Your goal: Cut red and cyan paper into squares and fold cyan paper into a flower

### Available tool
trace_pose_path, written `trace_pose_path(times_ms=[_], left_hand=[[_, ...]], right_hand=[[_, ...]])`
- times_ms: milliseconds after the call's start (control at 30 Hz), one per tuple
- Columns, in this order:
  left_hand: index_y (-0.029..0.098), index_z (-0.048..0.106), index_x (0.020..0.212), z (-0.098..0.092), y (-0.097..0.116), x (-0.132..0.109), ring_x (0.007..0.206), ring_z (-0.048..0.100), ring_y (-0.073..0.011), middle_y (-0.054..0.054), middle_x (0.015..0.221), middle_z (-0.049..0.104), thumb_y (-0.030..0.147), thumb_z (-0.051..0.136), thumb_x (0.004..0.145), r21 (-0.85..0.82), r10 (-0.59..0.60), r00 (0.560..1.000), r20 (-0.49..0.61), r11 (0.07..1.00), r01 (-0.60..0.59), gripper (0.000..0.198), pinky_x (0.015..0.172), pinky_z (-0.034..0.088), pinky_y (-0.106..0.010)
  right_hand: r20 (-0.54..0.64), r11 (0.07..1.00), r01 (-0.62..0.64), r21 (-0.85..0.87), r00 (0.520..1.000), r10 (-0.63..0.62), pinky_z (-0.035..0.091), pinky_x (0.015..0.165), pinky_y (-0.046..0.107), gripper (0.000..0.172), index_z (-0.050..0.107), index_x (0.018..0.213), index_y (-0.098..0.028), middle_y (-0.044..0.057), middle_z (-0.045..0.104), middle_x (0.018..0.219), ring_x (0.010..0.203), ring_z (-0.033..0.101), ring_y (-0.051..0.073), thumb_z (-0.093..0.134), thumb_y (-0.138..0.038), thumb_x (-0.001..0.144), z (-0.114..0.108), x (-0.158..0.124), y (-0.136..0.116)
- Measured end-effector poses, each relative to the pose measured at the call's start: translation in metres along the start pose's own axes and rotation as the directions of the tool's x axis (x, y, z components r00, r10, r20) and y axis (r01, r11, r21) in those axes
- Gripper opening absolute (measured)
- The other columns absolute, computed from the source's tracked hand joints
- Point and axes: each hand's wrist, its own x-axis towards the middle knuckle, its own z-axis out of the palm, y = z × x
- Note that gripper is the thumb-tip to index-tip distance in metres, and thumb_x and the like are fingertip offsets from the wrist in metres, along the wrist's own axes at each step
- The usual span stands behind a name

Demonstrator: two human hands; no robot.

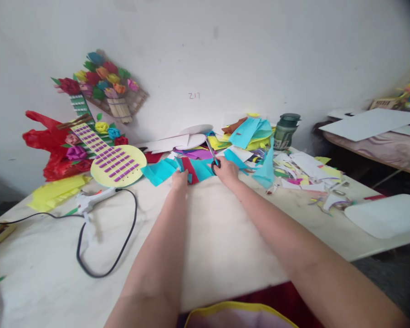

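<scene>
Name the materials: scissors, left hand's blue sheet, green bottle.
Scissors: probably polished metal blades, black plastic handles, from the pale sheen and dark loops.
Blue sheet: matte, thin paper, perhaps crepe, by its creases.
Green bottle: likely smooth, translucent plastic, by its uneven tones.

Green bottle (285, 132) upright near the wall (276, 54), paper scraps (305, 171) strewn beside it. Far left: white glue gun (97, 199), black cord (135, 209) looped on the table (232, 237). Red plastic (51, 136) behind paper flowers (76, 152). Side table (396, 155) at right, white sheet (376, 123) on top.
</scene>
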Motion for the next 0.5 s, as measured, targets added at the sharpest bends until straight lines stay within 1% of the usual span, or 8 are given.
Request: trace_pose_path(times_ms=[100,167,233,333,400,433,467,500], left_hand=[[0.015,0.055,0.077,0.001,0.008,-0.008,0.067,0.063,-0.0181,-0.004,0.07,0.062,0.011,0.057,0.067,-0.108,-0.094,0.996,-0.004,0.99,0.093,0.011,0.062,0.051,-0.032],[0.015,0.054,0.076,0.002,0.013,-0.014,0.067,0.063,-0.0177,-0.004,0.07,0.062,0.007,0.056,0.068,-0.183,-0.114,0.993,0.007,0.977,0.113,0.012,0.064,0.052,-0.033],[0.015,0.054,0.075,0.002,0.017,-0.017,0.065,0.063,-0.0166,-0.004,0.069,0.062,0.004,0.054,0.068,-0.246,-0.122,0.992,0.02,0.962,0.123,0.012,0.066,0.052,-0.034],[0.014,0.053,0.071,0.001,0.02,-0.018,0.062,0.062,-0.0151,-0.003,0.068,0.061,0.002,0.054,0.069,-0.286,-0.123,0.992,0.027,0.95,0.126,0.012,0.066,0.052,-0.033],[0.014,0.053,0.07,0.0,0.02,-0.017,0.062,0.062,-0.0145,-0.003,0.068,0.061,0.002,0.054,0.068,-0.301,-0.113,0.993,0.03,0.946,0.117,0.012,0.066,0.052,-0.032],[0.014,0.053,0.07,0.0,0.02,-0.016,0.063,0.062,-0.0142,-0.003,0.069,0.061,0.001,0.054,0.068,-0.31,-0.105,0.994,0.029,0.944,0.109,0.012,0.066,0.052,-0.032],[0.013,0.054,0.071,-0.001,0.019,-0.015,0.063,0.062,-0.0137,-0.003,0.069,0.062,0.001,0.054,0.069,-0.321,-0.094,0.995,0.028,0.942,0.098,0.012,0.067,0.052,-0.032],[0.013,0.054,0.072,-0.001,0.018,-0.013,0.063,0.061,-0.0132,-0.003,0.07,0.062,0.002,0.054,0.07,-0.332,-0.083,0.996,0.027,0.939,0.087,0.012,0.067,0.052,-0.031]], right_hand=[[0.029,0.995,0.011,0.099,0.999,-0.014,0.041,0.067,0.028,0.037,0.058,0.104,-0.024,0.004,0.067,0.088,0.084,0.061,0.021,0.048,-0.049,0.079,-0.005,-0.007,-0.007],[0.062,0.983,0.021,0.182,0.998,-0.033,0.041,0.066,0.027,0.036,0.06,0.098,-0.023,0.003,0.067,0.084,0.082,0.061,0.02,0.05,-0.05,0.077,-0.008,-0.01,-0.009],[0.121,0.96,0.024,0.279,0.991,-0.06,0.042,0.063,0.025,0.034,0.06,0.092,-0.023,0.002,0.066,0.08,0.077,0.061,0.018,0.052,-0.052,0.075,-0.01,-0.01,-0.011],[0.232,0.883,-0.029,0.468,0.968,-0.091,0.043,0.055,0.022,0.032,0.057,0.091,-0.021,0.001,0.064,0.075,0.066,0.06,0.014,0.055,-0.049,0.075,-0.013,-0.008,-0.012],[0.314,0.782,-0.108,0.614,0.942,-0.116,0.04,0.044,0.019,0.033,0.055,0.092,-0.019,0.001,0.063,0.07,0.055,0.057,0.01,0.056,-0.048,0.076,-0.017,-0.007,-0.011],[0.367,0.726,-0.153,0.671,0.919,-0.145,0.036,0.038,0.017,0.034,0.054,0.091,-0.018,0.001,0.062,0.067,0.049,0.055,0.009,0.057,-0.048,0.075,-0.021,-0.007,-0.01],[0.433,0.679,-0.195,0.708,0.879,-0.199,0.031,0.033,0.017,0.035,0.054,0.088,-0.016,0.001,0.061,0.064,0.045,0.054,0.008,0.057,-0.049,0.075,-0.025,-0.007,-0.008],[0.493,0.647,-0.226,0.728,0.829,-0.265,0.027,0.03,0.016,0.035,0.055,0.083,-0.015,0.002,0.06,0.061,0.042,0.052,0.007,0.056,-0.049,0.076,-0.03,-0.007,-0.005]])
